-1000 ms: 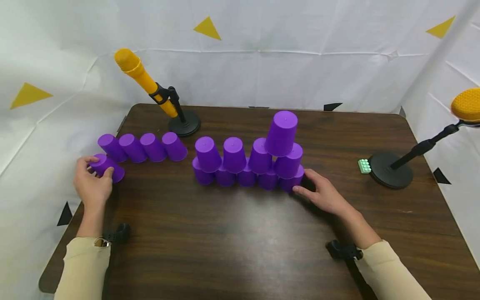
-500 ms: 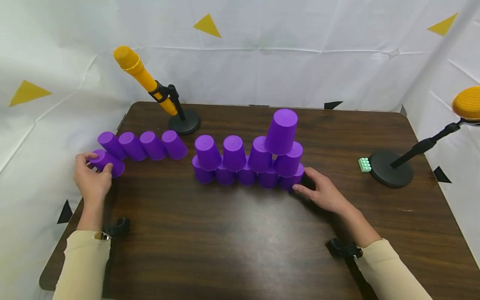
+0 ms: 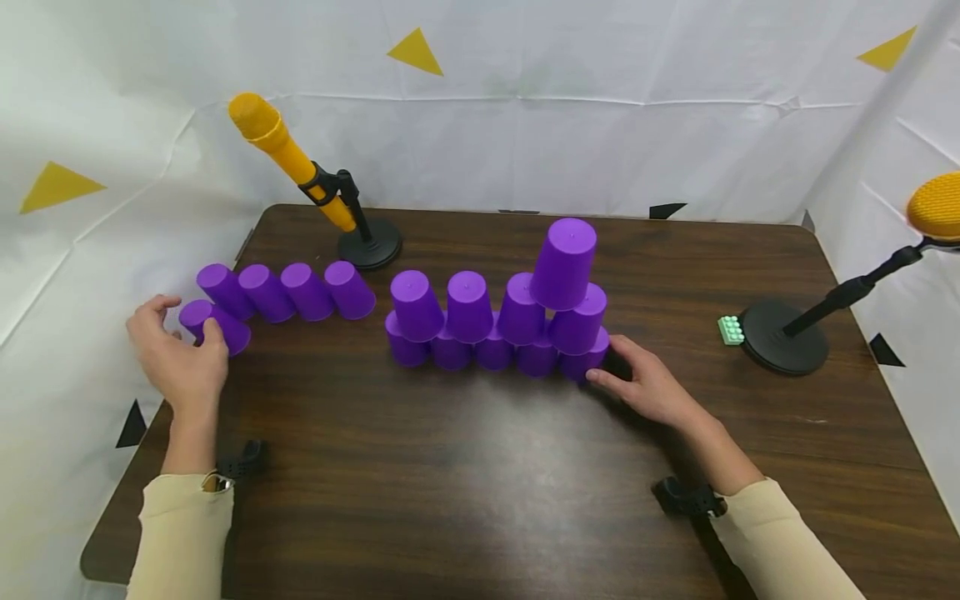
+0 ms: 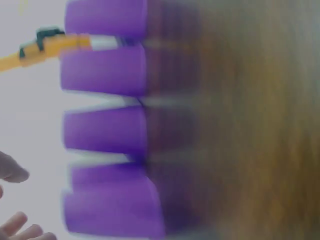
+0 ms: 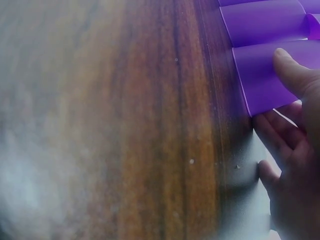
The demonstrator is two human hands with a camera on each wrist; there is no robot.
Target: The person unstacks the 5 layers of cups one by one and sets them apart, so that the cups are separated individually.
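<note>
My left hand is beside a lone upside-down purple cup at the table's left. In the left wrist view its fingers stand spread and apart from that cup. My right hand is at the right-end cup in the bottom row of a stack of upside-down purple cups. Its thumb lies against the near side, and the other fingers reach behind the cup. A shorter row stands on the bottom row, with one cup on top near the right end.
Behind the lone cup is a row of several purple cups. A yellow microphone on a black stand is at the back left. Another stand with a yellow head and a green block are on the right.
The left hand has let go of the lone cup and its fingers have moved off to the left. The cup, the stack and the right hand have stayed in place.
</note>
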